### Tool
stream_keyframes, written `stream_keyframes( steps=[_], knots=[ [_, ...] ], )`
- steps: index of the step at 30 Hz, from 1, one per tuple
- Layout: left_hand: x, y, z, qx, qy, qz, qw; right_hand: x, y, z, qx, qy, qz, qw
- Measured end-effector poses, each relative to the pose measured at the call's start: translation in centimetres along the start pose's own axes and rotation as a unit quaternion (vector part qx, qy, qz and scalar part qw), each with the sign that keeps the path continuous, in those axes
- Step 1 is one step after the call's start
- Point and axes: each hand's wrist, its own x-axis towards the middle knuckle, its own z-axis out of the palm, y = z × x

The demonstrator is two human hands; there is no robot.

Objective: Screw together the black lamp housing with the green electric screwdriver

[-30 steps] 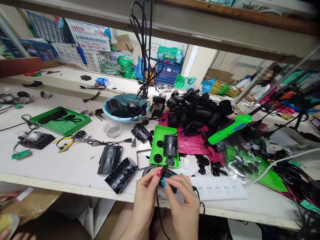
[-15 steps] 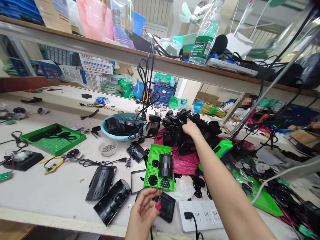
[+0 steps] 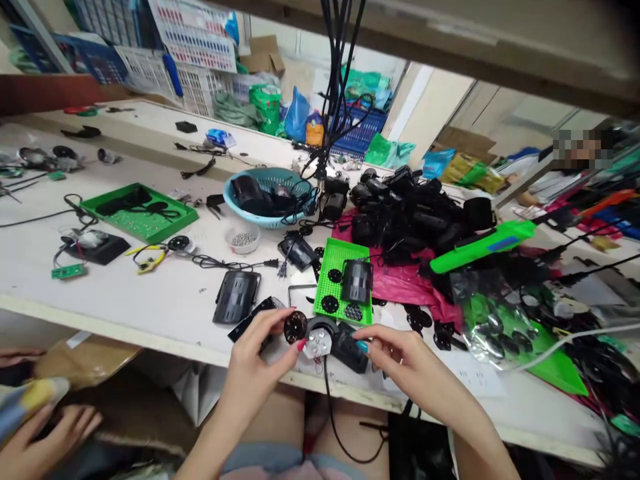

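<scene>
Where 1 reached away—both hands [image 3: 320, 350] together.

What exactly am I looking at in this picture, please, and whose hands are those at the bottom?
The picture comes from a camera worn on a person's head, looking down at a cluttered white workbench. Both hands are that person's own. The left hand pinches a small black perforated disc. The right hand holds a black housing with a round lens part and a dangling cable. Behind them lie a green perforated tray, a blue basket and a heap of black housings. Another person's hand shows at lower left.
</scene>
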Motion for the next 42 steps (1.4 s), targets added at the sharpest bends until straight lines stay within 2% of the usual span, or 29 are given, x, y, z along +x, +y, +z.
stream_keyframes(
  steps=[5, 9, 12, 18, 23, 29, 33, 36, 42],
  knots=[
    [0.3, -0.2, 0.9, 0.100, -0.062, 0.111, 0.987, -1.3, 4.4, 1.6, 0.080, 0.063, 0.034, 0.994],
    [0.7, -0.6, 1.8, 0.225, -0.155, 0.192, 0.943, -2.3, 5.9, 2.4, 0.129, 0.085, 0.040, 0.987],
    [1.1, -0.8, 1.9, 0.249, -0.205, 0.208, 0.923, -2.6, 6.4, 2.7, 0.150, 0.088, 0.037, 0.984],
    [1.6, -1.0, 2.7, 0.254, -0.221, 0.191, 0.922, -1.9, 5.8, 4.0, 0.193, 0.113, 0.022, 0.974],
    [0.9, -1.8, 3.7, 0.215, -0.207, 0.181, 0.937, 0.0, 5.1, 7.2, 0.245, 0.162, 0.054, 0.954],
    [0.3, -2.5, 4.0, 0.165, -0.193, 0.168, 0.952, 2.4, 4.7, 10.7, 0.331, 0.165, 0.077, 0.926],
    [0.4, -2.2, 3.6, 0.154, -0.209, 0.161, 0.952, 3.0, 4.5, 11.1, 0.361, 0.177, 0.085, 0.912],
    [0.1, -2.6, 3.6, 0.102, -0.212, 0.140, 0.962, 3.2, 4.4, 11.1, 0.377, 0.172, 0.096, 0.905],
    [-1.2, -5.1, 5.0, -0.054, -0.155, 0.029, 0.986, 3.6, 3.9, 11.2, 0.392, 0.173, 0.114, 0.896]
  ],
)
